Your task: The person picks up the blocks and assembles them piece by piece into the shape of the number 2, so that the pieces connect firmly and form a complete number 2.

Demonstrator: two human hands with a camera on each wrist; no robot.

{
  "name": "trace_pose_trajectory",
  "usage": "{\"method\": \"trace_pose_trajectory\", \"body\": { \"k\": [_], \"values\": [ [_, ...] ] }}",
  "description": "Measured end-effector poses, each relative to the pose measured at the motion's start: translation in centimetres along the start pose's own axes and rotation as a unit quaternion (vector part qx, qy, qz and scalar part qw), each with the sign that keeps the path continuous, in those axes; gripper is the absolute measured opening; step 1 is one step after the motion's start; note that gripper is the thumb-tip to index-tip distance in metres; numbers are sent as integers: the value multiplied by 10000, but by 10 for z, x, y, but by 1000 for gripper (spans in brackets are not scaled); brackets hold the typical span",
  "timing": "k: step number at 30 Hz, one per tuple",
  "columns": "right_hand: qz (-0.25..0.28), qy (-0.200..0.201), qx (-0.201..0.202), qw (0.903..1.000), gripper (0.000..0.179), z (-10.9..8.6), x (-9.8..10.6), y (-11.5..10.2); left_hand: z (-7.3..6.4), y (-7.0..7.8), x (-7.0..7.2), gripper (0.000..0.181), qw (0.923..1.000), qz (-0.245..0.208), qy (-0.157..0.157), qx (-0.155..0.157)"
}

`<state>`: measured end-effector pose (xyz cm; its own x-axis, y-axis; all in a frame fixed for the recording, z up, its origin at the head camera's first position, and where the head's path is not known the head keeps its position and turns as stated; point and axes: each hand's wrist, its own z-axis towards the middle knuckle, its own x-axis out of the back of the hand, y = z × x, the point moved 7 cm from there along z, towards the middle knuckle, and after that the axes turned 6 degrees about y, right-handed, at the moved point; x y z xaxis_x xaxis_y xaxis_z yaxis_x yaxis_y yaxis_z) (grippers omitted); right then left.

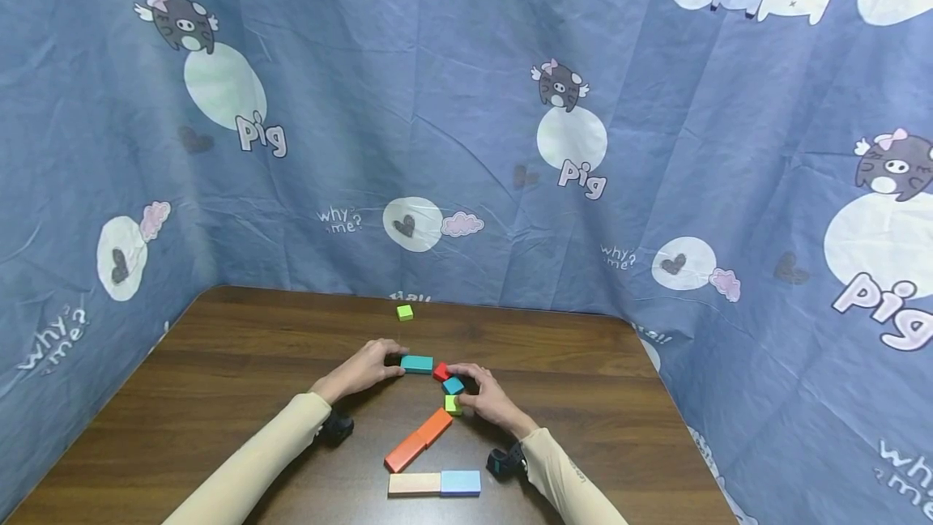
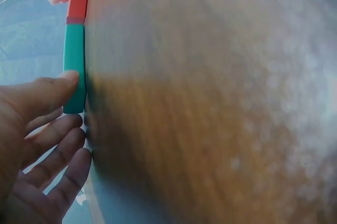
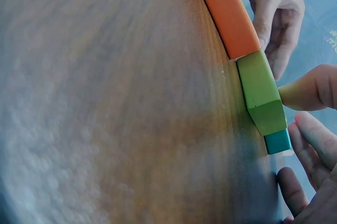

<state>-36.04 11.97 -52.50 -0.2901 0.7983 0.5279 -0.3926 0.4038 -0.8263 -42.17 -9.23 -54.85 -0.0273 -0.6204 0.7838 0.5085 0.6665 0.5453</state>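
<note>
My left hand (image 1: 368, 367) pinches the left end of a teal rectangular block (image 1: 419, 364); in the left wrist view its thumb lies on the side of the teal block (image 2: 75, 50). A red cube (image 1: 440, 373) adjoins that block's right end, followed by a blue cube (image 1: 453, 386) and a lime green block (image 1: 451, 406). Around these small pieces spreads my right hand (image 1: 490, 400), index finger by the red cube and thumb at the green block (image 3: 258, 84). Two orange-red blocks (image 1: 437, 425) continue the line toward the near left.
Near the front, a tan block (image 1: 413, 485) and a light blue block (image 1: 461, 483) lie end to end. A lone lime cube (image 1: 405, 313) sits toward the back of the brown wooden table (image 1: 568, 363). Behind it hangs a blue printed cloth (image 1: 466, 144).
</note>
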Motion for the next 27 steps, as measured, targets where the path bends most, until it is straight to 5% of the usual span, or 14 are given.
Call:
{"method": "trace_pose_trajectory", "body": {
  "k": [9, 16, 27],
  "values": [
    [-169, 199, 52, 9996, 52, 11, -7, 36, 2, -5, 2, 50, 9978, -501, -128, 416],
    [-132, 110, -47, 9998, 54, 10, -8, 44, 4, -10, 7, 48, 9938, -773, -244, 755],
    [24, 70, 53, 10000, 51, 1, 0, 2, 18, -27, 23, 24, 9928, -569, 144, 1043]
  ]
}}
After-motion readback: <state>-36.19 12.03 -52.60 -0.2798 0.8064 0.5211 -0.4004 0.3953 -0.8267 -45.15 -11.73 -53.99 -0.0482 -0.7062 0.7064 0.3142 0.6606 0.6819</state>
